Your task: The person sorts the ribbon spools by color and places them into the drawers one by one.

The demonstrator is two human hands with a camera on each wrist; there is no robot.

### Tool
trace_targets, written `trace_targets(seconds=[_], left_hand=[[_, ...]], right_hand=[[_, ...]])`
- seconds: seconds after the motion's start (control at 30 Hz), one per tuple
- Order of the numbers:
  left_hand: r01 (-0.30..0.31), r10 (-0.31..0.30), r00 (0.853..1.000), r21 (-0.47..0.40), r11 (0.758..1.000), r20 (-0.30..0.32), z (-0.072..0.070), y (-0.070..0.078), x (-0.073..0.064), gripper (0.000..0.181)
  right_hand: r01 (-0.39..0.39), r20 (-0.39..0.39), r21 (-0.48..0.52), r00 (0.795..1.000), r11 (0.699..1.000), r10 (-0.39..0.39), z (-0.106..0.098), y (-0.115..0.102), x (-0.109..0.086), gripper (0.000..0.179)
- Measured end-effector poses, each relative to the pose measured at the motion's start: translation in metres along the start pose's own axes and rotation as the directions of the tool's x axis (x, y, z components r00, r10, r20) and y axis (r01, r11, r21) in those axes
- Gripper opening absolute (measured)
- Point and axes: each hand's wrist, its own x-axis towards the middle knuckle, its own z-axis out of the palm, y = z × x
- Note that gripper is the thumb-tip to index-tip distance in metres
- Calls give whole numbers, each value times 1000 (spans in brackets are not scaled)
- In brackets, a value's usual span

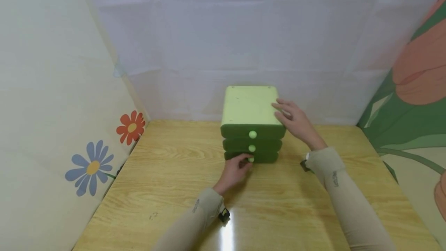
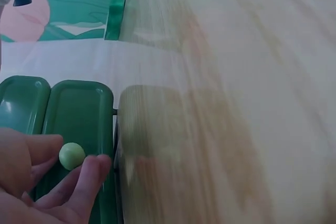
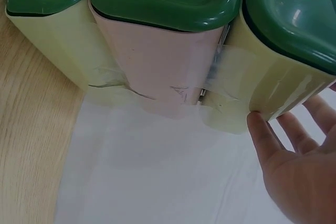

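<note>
A small three-drawer cabinet [image 1: 251, 105] stands on the table, with a light green top, dark green drawer fronts and round light green knobs. My left hand [image 1: 235, 171] is at the bottom drawer front [image 2: 81, 111]. Its thumb and fingers pinch the bottom drawer's knob [image 2: 72, 156] from either side. At the cabinet's upper right edge is my right hand [image 1: 294, 121], its fingers extended and resting on the top and side. In the right wrist view the fingertips [image 3: 257, 121] touch the yellowish side wall of the top drawer section [image 3: 283, 82]. All three drawers look pushed in.
The wood-grain table [image 1: 174, 189] runs up to a white cloth backdrop [image 1: 209, 42]. Flower-printed panels stand at the left [image 1: 92, 167] and the right [image 1: 418, 100]. Clear tape [image 3: 226, 72] spans the cabinet sections' side walls.
</note>
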Motion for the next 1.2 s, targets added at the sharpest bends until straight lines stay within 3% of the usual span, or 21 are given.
trace_targets(seconds=[0.2,0.4,0.6,0.97,1.2], left_hand=[[-41,44,996,38,998,-80,6,1,3,13],[-60,70,990,77,995,-123,10,1,4,8],[-44,54,991,87,995,-120,10,5,0,9],[-80,91,991,107,991,-100,9,5,-13,8],[-62,69,995,98,993,-71,6,8,-22,10]], right_hand=[[2,0,20,1000,1000,-2,0,-3,0,48],[1,3,15,1000,1000,-1,-1,-2,0,48],[-3,1,6,1000,1000,3,-1,0,0,49],[7,2,-9,1000,1000,-7,-1,1,1,49],[7,9,-11,1000,1000,-7,-1,0,1,50]])
